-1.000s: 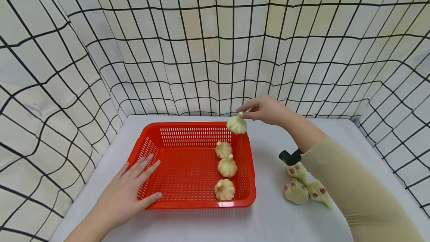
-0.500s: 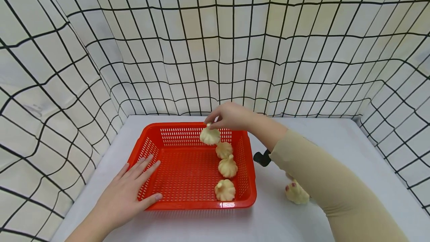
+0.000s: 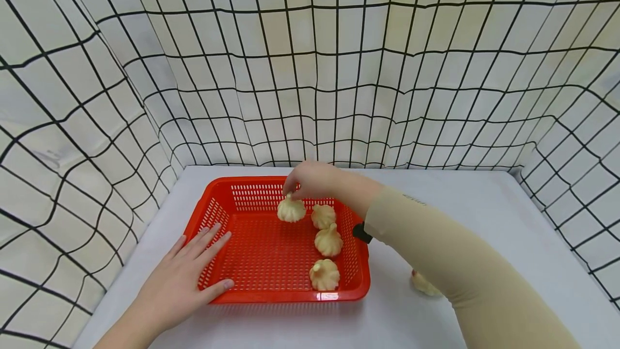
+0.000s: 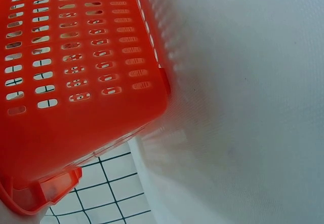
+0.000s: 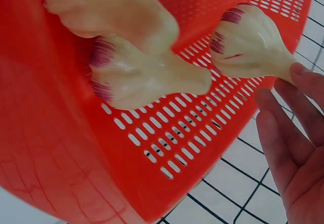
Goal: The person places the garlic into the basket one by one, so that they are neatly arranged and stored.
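Note:
A garlic bulb (image 3: 291, 209) hangs by its stem from my right hand (image 3: 312, 179), inside the far part of the red basket (image 3: 290, 296). The right wrist view shows thumb and fingers pinching that stem, with purple streaks on the bulb. Three more garlic bulbs line the basket's right side: one at the back (image 3: 323, 216), one in the middle (image 3: 329, 240), one near the front (image 3: 324, 274). My left hand (image 3: 179, 279) rests on the basket's left rim, fingers straight and spread. The left wrist view shows mostly the basket's outer wall (image 4: 76, 122).
Right of the basket another garlic bulb (image 3: 424, 284) lies on the white table (image 3: 387, 295), partly hidden by my right sleeve (image 3: 436, 246). A black-grid net (image 3: 300, 90) over white cloth encloses the table at the back and both sides.
My right hand has carried the garlic bulb leftward from above the basket's back right corner and lowered it inside. The sleeve now covers most of the garlic on the table. My left hand stays put.

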Motion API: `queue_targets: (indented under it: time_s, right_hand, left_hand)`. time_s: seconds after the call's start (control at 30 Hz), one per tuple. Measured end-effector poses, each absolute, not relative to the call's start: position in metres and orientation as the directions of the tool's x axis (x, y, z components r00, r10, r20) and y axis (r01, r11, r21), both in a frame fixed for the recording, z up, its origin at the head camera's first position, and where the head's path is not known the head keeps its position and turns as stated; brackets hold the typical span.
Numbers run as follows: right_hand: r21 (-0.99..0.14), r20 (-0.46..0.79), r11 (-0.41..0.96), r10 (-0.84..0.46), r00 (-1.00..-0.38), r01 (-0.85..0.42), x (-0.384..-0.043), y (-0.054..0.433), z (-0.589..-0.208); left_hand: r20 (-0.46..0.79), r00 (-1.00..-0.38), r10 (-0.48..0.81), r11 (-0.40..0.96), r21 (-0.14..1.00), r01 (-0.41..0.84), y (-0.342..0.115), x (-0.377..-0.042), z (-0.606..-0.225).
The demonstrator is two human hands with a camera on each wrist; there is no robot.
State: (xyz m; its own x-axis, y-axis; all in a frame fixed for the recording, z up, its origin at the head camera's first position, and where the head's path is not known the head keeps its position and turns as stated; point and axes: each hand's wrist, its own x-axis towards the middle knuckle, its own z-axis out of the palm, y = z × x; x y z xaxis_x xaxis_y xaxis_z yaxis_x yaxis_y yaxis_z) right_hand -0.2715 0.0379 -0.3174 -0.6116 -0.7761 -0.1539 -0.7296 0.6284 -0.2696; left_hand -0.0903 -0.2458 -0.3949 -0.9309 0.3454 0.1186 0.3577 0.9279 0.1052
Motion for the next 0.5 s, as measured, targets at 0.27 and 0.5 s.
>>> queue_targets:
  time_s: [0.27,0.5]
  right_hand:
    - [-0.231,-0.235,0.652,-0.758,-0.609,-0.722,-0.273,0.031,-0.329]
    - [-0.197,-0.257,0.658,-0.750,-0.609,-0.727,-0.274,0.032,-0.333]
  left_hand:
    - [0.121,-0.932,0.341,0.929,0.110,0.354,-0.246,-0.090,-0.394]
    - [0.129,-0.930,0.343,0.928,0.107,0.357,-0.246,-0.090,-0.395]
